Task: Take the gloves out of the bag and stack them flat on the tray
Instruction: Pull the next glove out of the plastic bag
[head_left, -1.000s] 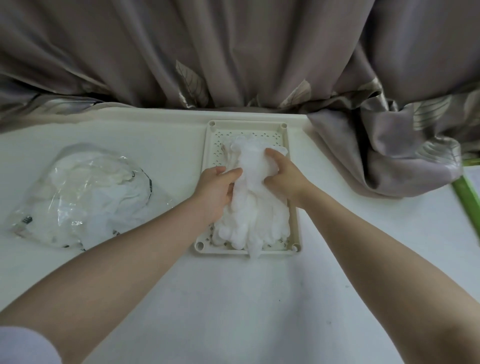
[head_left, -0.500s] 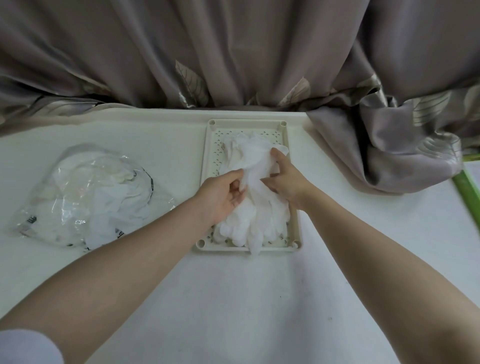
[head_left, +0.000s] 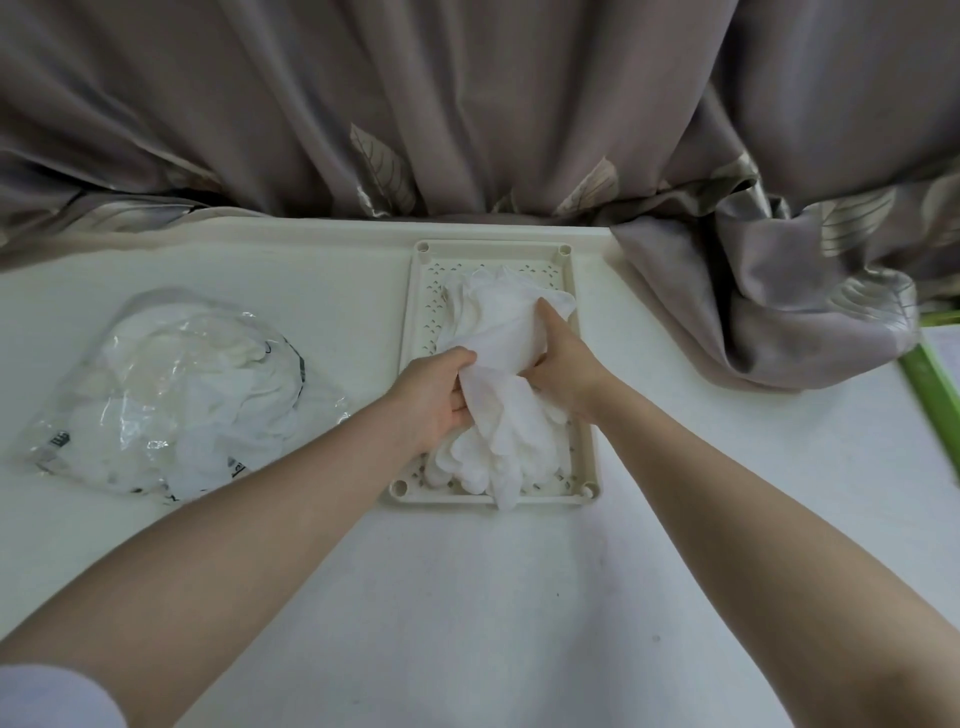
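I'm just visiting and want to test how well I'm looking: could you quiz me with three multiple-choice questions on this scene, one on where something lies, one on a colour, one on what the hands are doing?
1. Where does the plastic bag lie?
A. left of the tray
B. on the tray
C. right of the tray

2. What colour are the gloves?
A. blue
B. black
C. white

3. What are the two hands doing?
A. resting flat on the table
B. both gripping the gloves
C. holding the bag

Answers: 1 A, the bag sits on the table left of the tray. 2 C, the pile is white. 3 B, the left hand and right hand curl round the gloves over the tray.
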